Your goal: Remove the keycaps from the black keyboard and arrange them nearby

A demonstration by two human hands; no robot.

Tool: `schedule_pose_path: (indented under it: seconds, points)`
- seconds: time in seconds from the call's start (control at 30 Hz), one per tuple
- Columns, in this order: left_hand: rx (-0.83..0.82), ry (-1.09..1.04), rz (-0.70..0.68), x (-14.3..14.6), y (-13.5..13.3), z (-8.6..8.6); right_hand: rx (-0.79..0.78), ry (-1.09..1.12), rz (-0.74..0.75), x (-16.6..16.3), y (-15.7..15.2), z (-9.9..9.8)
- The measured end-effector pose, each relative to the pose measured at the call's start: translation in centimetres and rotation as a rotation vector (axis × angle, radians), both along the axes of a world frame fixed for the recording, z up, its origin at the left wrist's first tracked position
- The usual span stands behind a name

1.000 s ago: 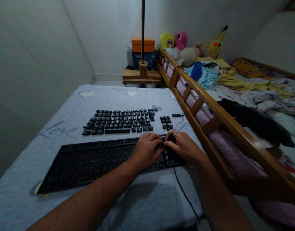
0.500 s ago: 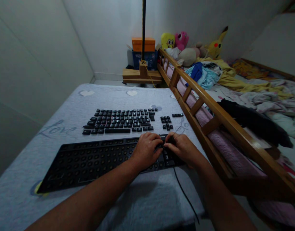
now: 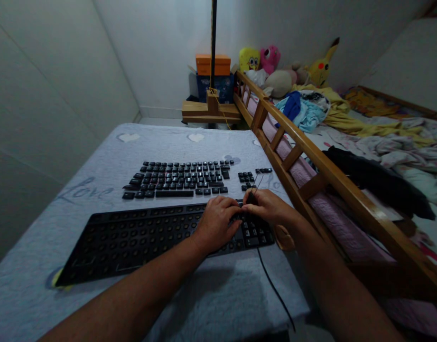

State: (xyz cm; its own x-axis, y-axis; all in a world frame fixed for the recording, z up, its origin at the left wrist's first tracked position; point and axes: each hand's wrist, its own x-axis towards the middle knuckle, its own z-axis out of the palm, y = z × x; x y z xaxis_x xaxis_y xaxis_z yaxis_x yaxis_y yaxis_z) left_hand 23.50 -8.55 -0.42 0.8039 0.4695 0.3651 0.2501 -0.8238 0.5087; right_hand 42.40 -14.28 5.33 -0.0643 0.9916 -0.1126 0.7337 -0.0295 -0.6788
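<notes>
A black keyboard [image 3: 133,237] lies at a slant on the cloth-covered table, most of its key positions bare and its number pad still carrying keycaps [image 3: 253,232]. My left hand [image 3: 218,218] rests on its right part, fingers forward and thumb apart from them. Just beside it, my right hand [image 3: 264,206] is closed round a keycap puller [image 3: 253,194] with a dark handle; its thin wire loops point up and away from the keyboard. The right fingertips are close to the left index finger, over the number pad's upper left. Whatever lies under the fingertips is hidden.
Removed keycaps [image 3: 175,178] stand in keyboard order behind the keyboard, with smaller groups [image 3: 246,177] to the right. A black cable [image 3: 275,289] runs off the near edge. A wooden bed rail [image 3: 300,133] borders the table's right side. A tan round object [image 3: 284,237] sits by my right wrist.
My right hand has shifted slightly up and left, and the puller's wires have swung more upright. More of the number pad and the tan object now show. My left hand stays put.
</notes>
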Motion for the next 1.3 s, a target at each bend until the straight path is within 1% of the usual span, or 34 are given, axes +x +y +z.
schedule_pose_path:
  seconds: [0.13,0.27,0.43,0.6,0.8,1.03,1.1,1.17,1.3]
  points:
    - [0.007,-0.008,-0.001,0.1,0.1,-0.1,-0.041,0.035,-0.017,0.3,0.4,0.3]
    - [-0.007,-0.025,0.0,0.1,0.1,-0.2,-0.014,0.042,-0.03,0.3,0.0,0.4]
    - [-0.044,-0.048,0.017,0.1,0.0,-0.1,0.091,0.05,-0.133,-0.6,-1.8,0.2]
    - [-0.066,-0.098,0.025,0.1,0.0,0.4,0.194,0.052,-0.214,-1.8,-3.2,-0.1]
    - [-0.066,-0.142,0.051,0.0,0.0,0.6,0.312,0.063,-0.186,-2.7,-3.5,-0.3]
    - [-0.003,-0.201,0.086,0.0,-0.1,0.7,0.46,-0.006,-0.322,-2.9,-3.3,-1.0]
    - [-0.014,-0.224,0.1,-0.1,-0.1,0.8,0.529,-0.006,-0.308,-2.7,-3.4,-1.1]
    - [-0.026,-0.246,0.111,-0.1,-0.1,0.8,0.556,0.005,-0.254,-2.5,-3.4,-1.2]
    - [-0.028,-0.283,0.112,-0.2,-0.1,0.8,0.482,0.009,-0.134,-2.2,-3.5,-1.3]
